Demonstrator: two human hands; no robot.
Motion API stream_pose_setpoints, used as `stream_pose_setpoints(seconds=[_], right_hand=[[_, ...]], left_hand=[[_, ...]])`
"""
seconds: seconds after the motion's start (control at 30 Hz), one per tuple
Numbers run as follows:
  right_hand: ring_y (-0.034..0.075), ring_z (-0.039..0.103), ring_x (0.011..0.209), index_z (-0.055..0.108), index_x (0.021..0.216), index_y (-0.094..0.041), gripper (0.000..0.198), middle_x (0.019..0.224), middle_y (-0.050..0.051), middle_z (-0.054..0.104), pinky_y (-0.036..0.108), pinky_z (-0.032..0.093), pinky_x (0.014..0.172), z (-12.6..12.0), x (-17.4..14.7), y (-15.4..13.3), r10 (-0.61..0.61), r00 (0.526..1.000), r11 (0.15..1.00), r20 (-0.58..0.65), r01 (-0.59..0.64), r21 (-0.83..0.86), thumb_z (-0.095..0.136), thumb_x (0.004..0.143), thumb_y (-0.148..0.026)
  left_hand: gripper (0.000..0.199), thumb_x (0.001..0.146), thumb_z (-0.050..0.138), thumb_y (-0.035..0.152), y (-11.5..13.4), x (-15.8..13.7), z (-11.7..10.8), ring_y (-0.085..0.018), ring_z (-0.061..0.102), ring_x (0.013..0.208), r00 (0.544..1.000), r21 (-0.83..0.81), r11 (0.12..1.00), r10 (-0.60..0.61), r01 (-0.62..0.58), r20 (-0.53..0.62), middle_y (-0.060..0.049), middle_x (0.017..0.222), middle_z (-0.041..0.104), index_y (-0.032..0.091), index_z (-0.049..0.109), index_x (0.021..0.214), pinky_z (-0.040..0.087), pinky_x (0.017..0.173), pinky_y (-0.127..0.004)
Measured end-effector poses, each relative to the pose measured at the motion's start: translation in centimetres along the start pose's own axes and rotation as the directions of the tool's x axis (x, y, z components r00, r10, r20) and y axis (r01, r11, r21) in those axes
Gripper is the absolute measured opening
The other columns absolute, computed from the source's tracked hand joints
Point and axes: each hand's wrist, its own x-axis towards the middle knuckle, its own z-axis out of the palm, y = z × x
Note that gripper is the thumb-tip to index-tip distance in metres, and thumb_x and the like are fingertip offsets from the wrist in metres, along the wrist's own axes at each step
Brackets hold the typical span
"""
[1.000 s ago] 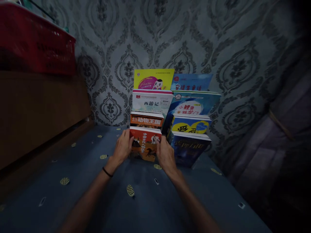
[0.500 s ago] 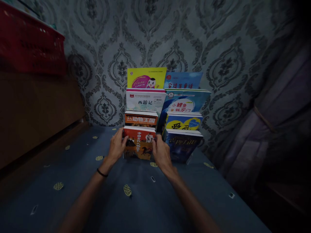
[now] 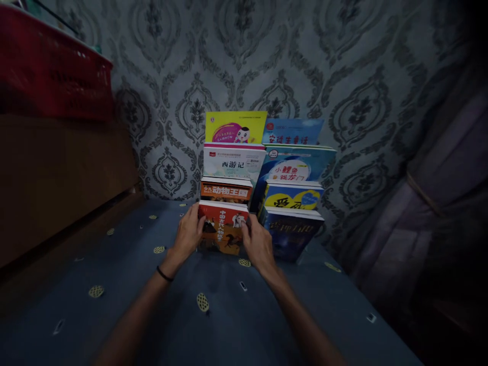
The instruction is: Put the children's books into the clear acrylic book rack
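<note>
A red and brown book (image 3: 224,234) stands upright at the front of the left column of books. My left hand (image 3: 189,231) is closed on its left edge, thumb on the cover. On the opposite edge, my right hand (image 3: 260,242) grips it the same way; the fingertips behind are hidden. Just behind rises an orange book (image 3: 226,192), then a white book (image 3: 233,161) and a yellow book (image 3: 236,124). Beside my right hand, a dark blue book (image 3: 292,234) fronts the right column. Behind it are a blue and yellow book (image 3: 293,195), a teal book (image 3: 305,162) and a blue book (image 3: 295,131).
The books stand on a blue patterned cloth (image 3: 152,310) against a wallpapered wall (image 3: 366,101). At the left is a brown wooden cabinet (image 3: 64,178) with a red basket (image 3: 57,76) on top. A tied curtain (image 3: 404,223) hangs at the right.
The whole scene sits slightly further right and lower in view. Both hands stay on the red and brown book's side edges, and the books keep their arrangement.
</note>
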Motion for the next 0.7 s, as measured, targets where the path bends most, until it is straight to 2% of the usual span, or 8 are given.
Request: stream_pose_setpoints(seconds=[0.1, 0.17, 0.27, 0.37, 0.53, 0.7], right_hand=[[0.025, 0.069, 0.095, 0.055, 0.121, -0.018, 0.032, 0.107, 0.011, 0.073, 0.032, 0.049, 0.078, 0.2, -0.1, 0.4, -0.022, 1.0, 0.995, -0.01, 0.023, 0.093, 0.038, 0.098, -0.032], [0.027, 0.066, 0.108, 0.051, 0.129, -0.016, 0.039, 0.119, 0.014, 0.069, 0.037, 0.051, 0.088, 0.5, -0.1, 0.5, -0.041, 0.997, 0.986, -0.063, 0.05, 0.157, 0.038, 0.098, -0.036], [0.028, 0.055, 0.127, 0.043, 0.14, -0.009, 0.053, 0.135, 0.021, 0.058, 0.044, 0.045, 0.104, 0.7, 0.1, 0.3, -0.074, 0.985, 0.975, -0.155, 0.104, 0.194, 0.038, 0.098, -0.042], [0.028, 0.045, 0.137, 0.035, 0.147, -0.007, 0.062, 0.144, 0.023, 0.049, 0.047, 0.038, 0.112, 0.8, 0.9, -0.1, -0.1, 0.974, 0.972, -0.204, 0.14, 0.189, 0.036, 0.098, -0.045], [0.027, 0.036, 0.144, 0.028, 0.151, -0.005, 0.065, 0.154, 0.024, 0.038, 0.049, 0.032, 0.117, 1.3, 2.7, -0.5, -0.069, 0.969, 0.97, -0.239, 0.121, 0.209, 0.031, 0.098, -0.043], [0.026, 0.041, 0.141, 0.031, 0.15, -0.006, 0.061, 0.148, 0.023, 0.047, 0.045, 0.036, 0.114, 2.5, 3.4, -0.5, -0.049, 0.974, 0.963, -0.221, 0.105, 0.248, 0.027, 0.099, -0.04]], left_hand=[[0.03, 0.097, 0.049, 0.025, 0.0, -0.1, -0.1, -0.024, 0.065, 0.103, 1.0, 0.013, 1.0, -0.005, 0.005, -0.007, -0.01, 0.111, 0.066, 0.02, 0.051, 0.127, 0.054, 0.089, -0.038], [0.033, 0.099, 0.048, 0.032, 0.0, 0.0, -0.1, -0.025, 0.064, 0.108, 0.999, 0.025, 1.0, -0.009, 0.01, -0.03, -0.011, 0.115, 0.065, 0.019, 0.05, 0.129, 0.053, 0.091, -0.04], [0.043, 0.1, 0.044, 0.036, 0.3, 0.7, -0.2, -0.027, 0.058, 0.124, 0.998, 0.024, 1.0, -0.002, 0.004, -0.07, -0.015, 0.13, 0.06, 0.018, 0.043, 0.139, 0.05, 0.101, -0.044], [0.049, 0.102, 0.038, 0.034, 0.7, 2.0, -0.1, -0.026, 0.05, 0.135, 0.998, -0.032, 0.999, 0.03, -0.032, -0.059, -0.017, 0.142, 0.053, 0.016, 0.035, 0.147, 0.043, 0.111, -0.046], [0.057, 0.102, 0.037, 0.033, 1.0, 3.7, 0.7, -0.024, 0.04, 0.144, 0.998, -0.153, 0.987, 0.038, -0.047, -0.056, -0.017, 0.156, 0.04, 0.016, 0.023, 0.154, 0.036, 0.118, -0.045], [0.055, 0.102, 0.035, 0.032, 0.5, 4.0, 1.0, -0.023, 0.041, 0.144, 0.997, -0.219, 0.975, 0.032, -0.047, -0.07, -0.015, 0.156, 0.041, 0.017, 0.026, 0.154, 0.035, 0.119, -0.042]])
